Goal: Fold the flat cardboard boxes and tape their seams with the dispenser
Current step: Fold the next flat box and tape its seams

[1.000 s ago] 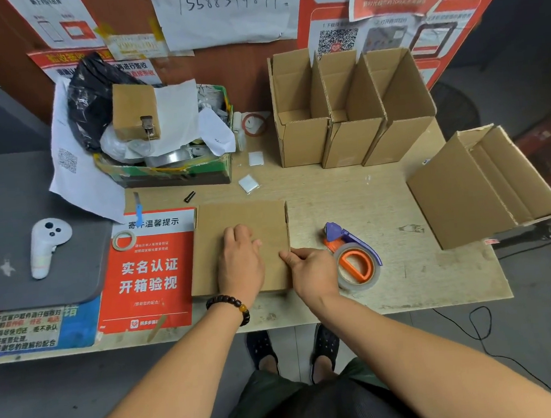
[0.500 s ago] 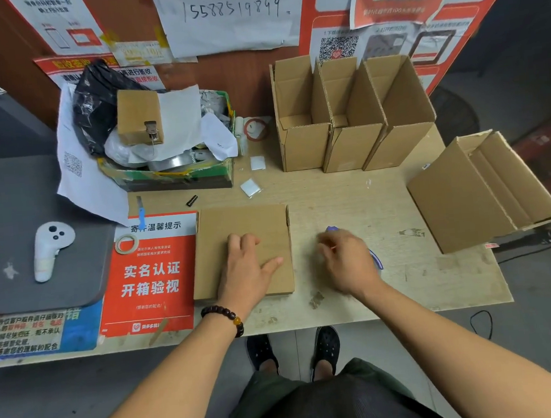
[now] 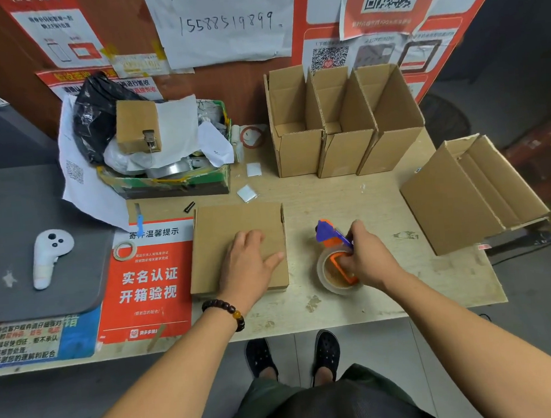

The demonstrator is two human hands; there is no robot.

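Head view: right hand point(image 3: 369, 261) now grips tape dispenser point(image 3: 336, 260), apparently lifted; left hand point(image 3: 249, 267) still spread flat on box point(image 3: 226, 226).

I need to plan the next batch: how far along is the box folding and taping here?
Done: three folded boxes stand open in a row at the wall, and a fourth box lies on its side at the table's right edge. In hand: the left hand presses the folded box flat while the right hand grips the tape dispenser. Left: taping this box's seam; no tape on it yet.
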